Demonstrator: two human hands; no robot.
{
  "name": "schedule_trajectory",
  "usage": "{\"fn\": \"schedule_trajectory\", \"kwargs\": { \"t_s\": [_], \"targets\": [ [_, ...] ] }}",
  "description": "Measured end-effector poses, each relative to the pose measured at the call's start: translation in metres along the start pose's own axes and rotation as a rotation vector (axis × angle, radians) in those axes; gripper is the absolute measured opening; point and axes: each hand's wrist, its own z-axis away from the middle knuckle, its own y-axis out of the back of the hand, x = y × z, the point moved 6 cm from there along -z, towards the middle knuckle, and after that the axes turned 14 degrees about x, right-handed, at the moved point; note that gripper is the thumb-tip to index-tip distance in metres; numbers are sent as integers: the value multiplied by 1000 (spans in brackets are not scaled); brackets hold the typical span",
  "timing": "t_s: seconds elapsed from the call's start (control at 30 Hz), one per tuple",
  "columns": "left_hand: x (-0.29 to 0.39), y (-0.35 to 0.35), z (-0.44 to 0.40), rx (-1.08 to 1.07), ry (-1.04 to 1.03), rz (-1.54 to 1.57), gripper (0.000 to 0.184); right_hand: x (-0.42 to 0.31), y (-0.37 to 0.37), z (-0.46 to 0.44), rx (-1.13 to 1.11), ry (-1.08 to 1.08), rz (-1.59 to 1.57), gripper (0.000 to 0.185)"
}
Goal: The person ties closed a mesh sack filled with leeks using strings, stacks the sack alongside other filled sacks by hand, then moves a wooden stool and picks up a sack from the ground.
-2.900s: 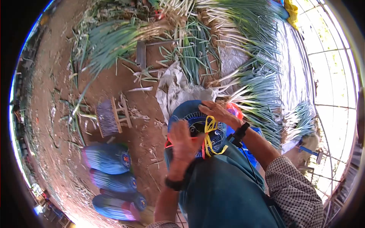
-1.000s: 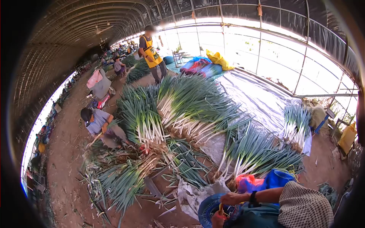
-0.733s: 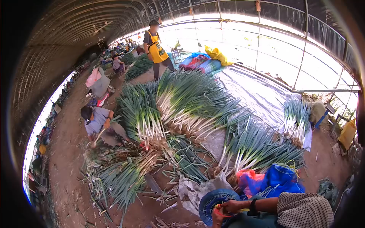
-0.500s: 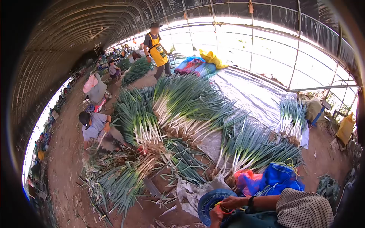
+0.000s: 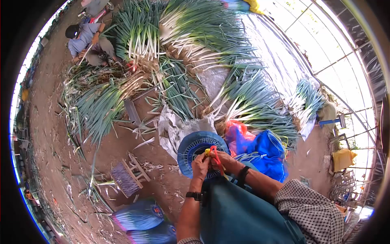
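One round blue net bundle [image 5: 195, 142] sits just in front of the person's teal-clad lap [image 5: 243, 207], its ringed end facing up. Over the near side of the bundle's centre, the left hand [image 5: 200, 166] is closed, thumb and fingertips meeting at a yellow tie [image 5: 207, 152]. The right hand [image 5: 224, 161] is next to it, fingers curled in, with a red tie [image 5: 216, 156] looped up and across them; whether it grips that tie cannot be told. Just right of the bundle lie a pink-red plastic bag [image 5: 237, 136] and a bright blue bag [image 5: 268, 150] with pale cords. A crumpled whitish sack [image 5: 174, 128] lies against the bundle's far side. Left of the bundle is a low stool [image 5: 126, 178] with a patterned seat; nearer the person on that side, blue-purple net rolls [image 5: 140, 214] lie on the earth. Beyond the bundle, piles of long green onions [image 5: 203, 38] spread out, next to a pale sheet [image 5: 266, 38]. Beyond and left of the bundle, a co-worker [image 5: 86, 38] in a dark cap bends low among the leaves.
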Motion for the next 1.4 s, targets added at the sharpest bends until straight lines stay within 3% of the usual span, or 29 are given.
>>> {"fn": "schedule_trajectory", "kwargs": {
  "t_s": [0.03,0.2,0.3,0.33,0.43,0.53,0.63,0.67,0.77,0.8,0.9,0.93,1.03,1.13,1.2,1.27,1.3,1.37,1.4],
  "targets": [
    [0,-2,-3,34,-66,-65,18,-3,-2,-1,50,67,71,29],
    [-9,-9,-1,41,-49,-77,19,0,-2,-13,347,-2,99,27],
    [-37,-21,-2,99,18,135,19,-8,-5,-4,296,44,479,27],
    [-48,-27,-2,123,51,236,19,-20,-14,8,290,85,450,29],
    [1,-6,-6,195,-67,-106,19,-9,6,3,286,110,623,27],
    [12,-4,-9,147,-54,-122,17,-27,11,4,364,739,1215,26],
    [8,-3,-7,132,-55,-169,16,-36,15,-4,181,692,1583,24],
    [5,-5,-6,139,-73,-192,16,-34,15,-12,192,687,1538,39],
    [8,-7,-1,251,-142,-154,15,-44,7,7,199,-146,593,56],
    [11,-8,0,245,-182,-102,14,-32,7,2,139,-199,447,66],
    [18,-6,5,215,-242,-14,11,-49,-30,13,77,-56,592,62],
    [15,-7,5,201,-223,-27,10,-40,-23,0,54,47,600,54],
    [4,-11,10,134,-204,-165,10,-30,-3,-5,-20,-84,613,40],
    [3,-9,3,108,-193,-138,16,6,33,-33,-8,-103,344,30],
    [-9,-14,3,12,-66,-135,22,-13,20,-23,-4,-4,677,25],
    [-23,-26,2,14,-246,-280,21,-28,7,-23,-42,255,1320,24],
    [-30,-32,1,24,-336,-351,21,-27,2,-22,-63,310,1493,23],
    [-42,-44,0,-98,-377,-266,20,9,35,-48,-15,652,1558,26],
    [-39,-45,-2,-139,-376,-261,19,0,27,-48,-45,577,1535,28]
  ]
}}
